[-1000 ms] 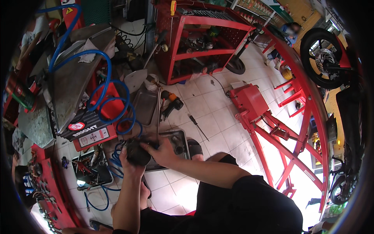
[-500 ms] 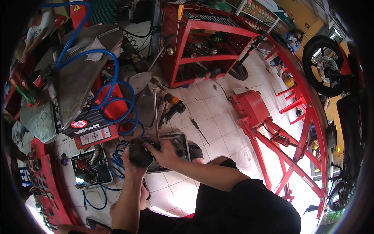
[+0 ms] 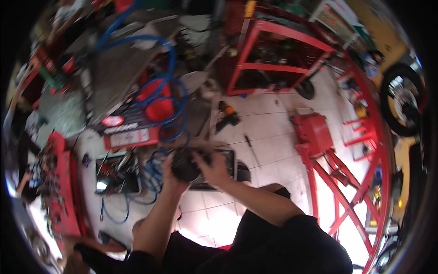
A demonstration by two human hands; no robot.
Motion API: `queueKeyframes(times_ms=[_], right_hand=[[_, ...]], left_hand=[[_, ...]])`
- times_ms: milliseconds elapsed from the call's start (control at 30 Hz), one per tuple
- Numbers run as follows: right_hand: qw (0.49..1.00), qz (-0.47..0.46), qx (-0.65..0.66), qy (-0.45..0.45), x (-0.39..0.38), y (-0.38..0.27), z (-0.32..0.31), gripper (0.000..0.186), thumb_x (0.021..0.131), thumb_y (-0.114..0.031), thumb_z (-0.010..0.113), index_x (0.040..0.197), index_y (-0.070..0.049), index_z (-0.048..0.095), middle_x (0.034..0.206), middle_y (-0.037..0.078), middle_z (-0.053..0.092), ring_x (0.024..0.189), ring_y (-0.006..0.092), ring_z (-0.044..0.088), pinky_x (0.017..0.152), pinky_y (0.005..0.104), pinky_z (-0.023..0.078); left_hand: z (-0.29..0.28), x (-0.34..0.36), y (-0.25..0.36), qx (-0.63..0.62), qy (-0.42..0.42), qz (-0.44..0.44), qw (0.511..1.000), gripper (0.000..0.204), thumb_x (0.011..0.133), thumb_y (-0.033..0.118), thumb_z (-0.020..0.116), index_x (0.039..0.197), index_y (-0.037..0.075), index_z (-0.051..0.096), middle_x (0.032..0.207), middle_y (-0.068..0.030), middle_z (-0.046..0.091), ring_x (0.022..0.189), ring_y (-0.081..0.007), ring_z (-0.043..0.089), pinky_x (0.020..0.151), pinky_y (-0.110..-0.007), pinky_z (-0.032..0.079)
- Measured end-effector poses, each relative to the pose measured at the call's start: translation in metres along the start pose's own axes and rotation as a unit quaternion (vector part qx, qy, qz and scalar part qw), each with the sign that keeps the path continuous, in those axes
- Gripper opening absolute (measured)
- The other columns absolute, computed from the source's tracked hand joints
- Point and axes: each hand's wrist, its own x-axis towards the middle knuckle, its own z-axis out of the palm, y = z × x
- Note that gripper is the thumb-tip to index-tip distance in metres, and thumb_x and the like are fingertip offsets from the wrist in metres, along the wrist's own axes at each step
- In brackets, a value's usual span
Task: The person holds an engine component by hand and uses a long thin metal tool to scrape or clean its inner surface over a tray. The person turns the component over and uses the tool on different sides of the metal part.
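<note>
Low in front of me, I hold a dark, rounded part; blur hides its exact kind. My left hand is closed round its left side and underneath. From the right, my right hand grips its upper right edge, the fingertips partly hidden. Just behind my hands lies a metal tray, largely covered by them. Coils of blue air hose lie close to my left hand. Past the tray an orange and black power tool rests on the floor.
On the left are a tool tray, a red rack and a grey table. A screwdriver lies on the tiles. A red cabinet stands ahead, a red lift frame right. Another person's arm shows far left.
My view has swung, so the whole scene sits further right and is blurred. Both hands still hold the dark part; my right fingers have shifted slightly on it.
</note>
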Motion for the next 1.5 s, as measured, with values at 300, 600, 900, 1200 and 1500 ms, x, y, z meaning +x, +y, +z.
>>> queueKeyframes(times_ms=[300, 600, 900, 1200, 1500], right_hand=[[0.979, 0.065, 0.18, -0.064, -0.009, 0.018, -0.018, 0.023, 0.093, -0.014, 0.063, 0.11, 0.002, 0.06, 0.097, 0.007, 0.064, 0.086, 0.0113, 0.06, 0.068, 0.0232, 0.048], [0.973, 0.017, 0.23, -0.029, 0.001, 0.013, -0.007, 0.022, 0.094, -0.02, 0.065, 0.104, 0.0, 0.06, 0.083, 0.002, 0.062, 0.052, 0.0033, 0.047, 0.042, 0.0194, 0.033], [0.972, -0.021, 0.232, -0.016, 0.001, 0.008, -0.004, 0.022, 0.094, -0.021, 0.064, 0.104, -0.001, 0.058, 0.076, 0.001, 0.06, 0.046, 0.0028, 0.042, 0.04, 0.0195, 0.032], [0.975, -0.026, 0.218, -0.035, 0.003, 0.018, -0.011, 0.026, 0.093, -0.019, 0.067, 0.107, 0.001, 0.058, 0.083, 0.003, 0.062, 0.057, 0.0051, 0.051, 0.043, 0.0198, 0.036], [0.978, 0.0, 0.205, -0.046, 0.011, 0.021, -0.012, 0.027, 0.091, -0.018, 0.069, 0.106, 0.001, 0.058, 0.083, 0.003, 0.062, 0.055, 0.0047, 0.05, 0.044, 0.0201, 0.036]], left_hand=[[0.002, -0.005, -0.017, -0.008, 0.023, -0.049, 0.999, 0.052, 0.085, 0.045, 0.066, 0.121, 0.009, 0.057, 0.114, -0.0076, 0.063, 0.103, -0.0195, 0.063, 0.092, -0.038, 0.051], [0.002, 0.004, -0.011, 0.025, 0.08, -0.018, 0.996, 0.054, 0.081, 0.041, 0.071, 0.119, 0.007, 0.056, 0.11, -0.0089, 0.062, 0.101, -0.0198, 0.062, 0.087, -0.037, 0.053], [0.003, 0.01, -0.01, 0.037, 0.045, -0.013, 0.998, 0.056, 0.081, 0.042, 0.071, 0.118, 0.004, 0.056, 0.107, -0.0116, 0.063, 0.094, -0.0221, 0.065, 0.079, -0.039, 0.057], [-0.001, 0.011, -0.014, 0.034, 0.042, -0.008, 0.999, 0.056, 0.081, 0.044, 0.07, 0.118, 0.004, 0.058, 0.105, -0.011, 0.064, 0.095, -0.0219, 0.065, 0.083, -0.041, 0.056], [-0.008, 0.017, -0.016, 0.048, 0.034, -0.026, 0.998, 0.06, 0.083, 0.05, 0.063, 0.122, 0.004, 0.056, 0.112, -0.0125, 0.063, 0.1, -0.0244, 0.064, 0.078, -0.044, 0.057]])
